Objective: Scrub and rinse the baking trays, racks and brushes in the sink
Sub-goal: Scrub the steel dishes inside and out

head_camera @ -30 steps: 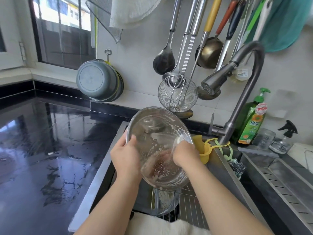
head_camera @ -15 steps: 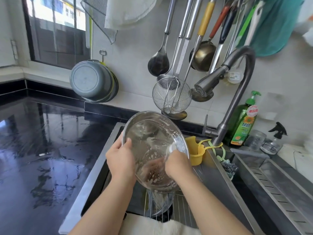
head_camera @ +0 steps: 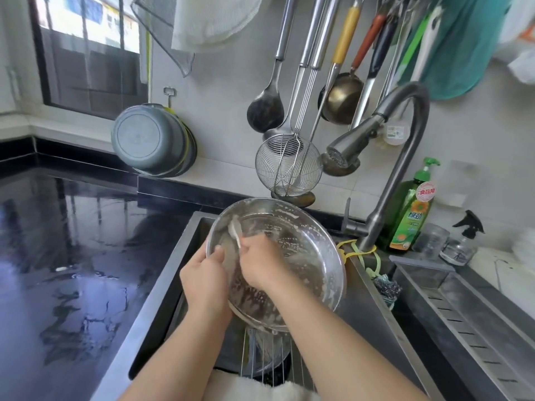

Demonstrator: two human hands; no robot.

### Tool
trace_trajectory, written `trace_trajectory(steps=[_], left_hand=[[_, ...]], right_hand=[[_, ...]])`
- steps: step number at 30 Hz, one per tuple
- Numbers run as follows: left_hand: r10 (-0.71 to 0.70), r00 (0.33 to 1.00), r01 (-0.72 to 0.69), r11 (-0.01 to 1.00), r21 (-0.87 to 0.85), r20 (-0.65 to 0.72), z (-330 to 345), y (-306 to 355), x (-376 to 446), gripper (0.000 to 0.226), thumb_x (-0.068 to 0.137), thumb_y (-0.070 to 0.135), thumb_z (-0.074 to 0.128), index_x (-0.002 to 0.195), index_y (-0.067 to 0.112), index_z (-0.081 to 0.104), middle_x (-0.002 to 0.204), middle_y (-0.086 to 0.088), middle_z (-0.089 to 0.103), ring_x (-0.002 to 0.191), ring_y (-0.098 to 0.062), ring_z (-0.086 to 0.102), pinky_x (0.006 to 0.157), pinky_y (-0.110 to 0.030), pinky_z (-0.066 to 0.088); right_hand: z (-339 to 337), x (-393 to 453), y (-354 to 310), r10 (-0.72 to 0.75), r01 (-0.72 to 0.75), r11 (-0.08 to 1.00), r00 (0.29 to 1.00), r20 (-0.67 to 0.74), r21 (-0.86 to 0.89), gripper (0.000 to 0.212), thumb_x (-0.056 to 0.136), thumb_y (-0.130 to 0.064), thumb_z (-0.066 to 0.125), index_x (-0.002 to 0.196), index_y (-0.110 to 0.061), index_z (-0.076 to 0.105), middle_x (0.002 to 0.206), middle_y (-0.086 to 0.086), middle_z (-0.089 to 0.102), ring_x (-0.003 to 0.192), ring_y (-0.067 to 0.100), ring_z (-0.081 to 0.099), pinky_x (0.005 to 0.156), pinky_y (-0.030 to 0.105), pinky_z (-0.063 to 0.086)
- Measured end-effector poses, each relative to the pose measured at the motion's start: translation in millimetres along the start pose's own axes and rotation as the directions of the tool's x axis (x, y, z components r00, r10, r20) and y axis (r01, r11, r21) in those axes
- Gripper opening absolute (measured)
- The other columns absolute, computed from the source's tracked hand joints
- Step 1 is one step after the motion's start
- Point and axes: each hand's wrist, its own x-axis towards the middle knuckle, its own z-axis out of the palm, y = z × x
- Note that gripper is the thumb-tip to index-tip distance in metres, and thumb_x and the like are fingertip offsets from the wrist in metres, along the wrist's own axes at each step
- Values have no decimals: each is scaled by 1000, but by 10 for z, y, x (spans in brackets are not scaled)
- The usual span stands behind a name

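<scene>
A round steel baking tray (head_camera: 312,244), streaked with white suds, is held tilted above the sink (head_camera: 179,256). My left hand (head_camera: 207,280) grips its left rim, thumb over the edge. My right hand (head_camera: 260,263) is inside the tray at its left part, fingers curled round a white scrubbing cloth (head_camera: 234,228) that sticks out above them. Below the tray a wire rack (head_camera: 260,360) stands in the sink basin, partly hidden by my arms.
The faucet (head_camera: 405,157) arches over the sink's right side, no water running. Green soap bottle (head_camera: 411,215) and spray bottle (head_camera: 463,241) stand at the right. Ladles and a wire skimmer (head_camera: 288,166) hang above. Wet black counter (head_camera: 66,256) at left; drain tray (head_camera: 474,322) at right.
My right hand with the cloth has moved from the tray's right rim across to its left side, close to my left hand. The tray stays tilted over the sink.
</scene>
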Motion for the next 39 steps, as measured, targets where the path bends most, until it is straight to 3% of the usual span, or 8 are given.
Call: trace_trajectory(steps=[2, 7, 13, 18, 23, 29, 34, 39], left_hand=[[-3, 1000, 3, 1000, -2, -14, 8, 13, -20, 29, 101, 6, 58, 114, 21, 80, 100, -3, 80, 102, -29, 75, 95, -47, 59], [50, 999, -50, 998, 30, -9, 17, 46, -3, 43, 98, 6, 59, 100, 43, 79, 99, 17, 79, 91, -10, 69, 89, -31, 56], [54, 998, -55, 998, 35, 33, 5, 24, 5, 39, 100, -2, 55, 115, 26, 78, 99, 4, 80, 92, -14, 77, 74, -26, 63], [61, 998, -61, 997, 50, 8, -26, 28, 67, 35, 99, 7, 60, 114, 32, 80, 99, 7, 80, 98, -17, 74, 89, -36, 60], [40, 998, -37, 998, 48, -52, -67, 20, 104, 30, 100, 13, 62, 117, 30, 79, 97, 7, 79, 94, -15, 72, 80, -32, 58], [73, 997, -74, 995, 62, 27, -36, 2, 66, 34, 100, 7, 60, 117, 29, 79, 102, 4, 80, 97, -16, 74, 85, -33, 60], [34, 999, -35, 997, 69, 12, -47, -30, 99, 32, 99, 8, 61, 116, 28, 80, 101, 4, 80, 103, -23, 74, 96, -44, 59], [54, 998, -55, 996, 70, 27, -36, 16, 114, 31, 98, 11, 62, 115, 29, 80, 103, -1, 80, 100, -23, 75, 93, -44, 60]], right_hand=[[-90, 88, 78, 73, -76, 997, 994, -75, -32, 26, 102, -14, 50, 122, -11, 66, 93, 6, 66, 83, 24, 66, 65, 35, 54], [-338, 129, 372, 216, -237, 941, 970, -112, -241, 51, 97, -8, 55, 147, -16, 47, 136, 13, 59, 122, 33, 58, 94, 40, 50], [-89, 123, 231, -33, 5, 960, 995, -96, -279, 42, 100, -8, 43, 139, -19, 58, 115, 9, 62, 94, 30, 61, 75, 37, 50], [-251, 13, 666, 198, -243, 931, 963, -181, -272, 32, 99, -4, 47, 127, -9, 63, 117, 10, 64, 101, 29, 61, 79, 37, 53], [-83, -12, 541, 59, -70, 970, 997, -55, -235, 37, 97, -7, 50, 131, -18, 60, 113, 7, 63, 93, 27, 59, 74, 36, 49], [-268, 75, 783, 178, -228, 934, 964, -195, -274, 30, 98, -4, 50, 125, -9, 63, 99, 6, 60, 87, 24, 57, 75, 35, 53], [-100, 28, 522, -59, 58, 997, 998, -23, -57, 35, 105, -24, 47, 136, -34, 60, 108, 0, 68, 86, 21, 64, 69, 38, 55], [-499, 115, 844, -2, -50, 899, 993, -119, -434, 31, 97, -2, 50, 122, -14, 64, 103, 8, 64, 87, 27, 60, 68, 37, 49]])
